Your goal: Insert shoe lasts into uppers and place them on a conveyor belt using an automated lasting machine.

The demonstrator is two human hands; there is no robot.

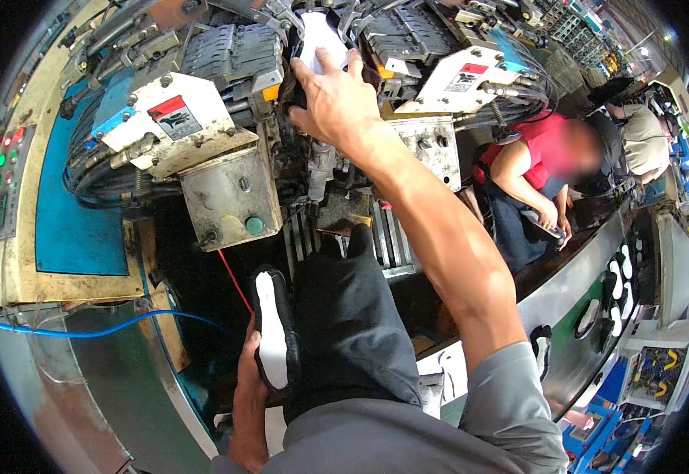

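Note:
My right hand (335, 99) reaches forward to the middle of the machine (234, 55). Its fingers are spread around the near end of a shoe upper with a white underside (321, 38), seated bottom up between the machine's jaws; the dark sides are mostly hidden. Low on the left, beside my thigh, my left hand (251, 363) grips a second shoe upper (272, 328), black with a white bottom turned upward. Only the thumb and part of that hand show; its other fingers are hidden beneath the shoe.
A control panel (5, 174) with coloured buttons stands at left, above a blue air hose (123, 322). A metal box with a green button (254, 226) hangs below the machine. At right, a co-worker in red (534, 158) sits by a conveyor (574, 304) carrying several shoe parts.

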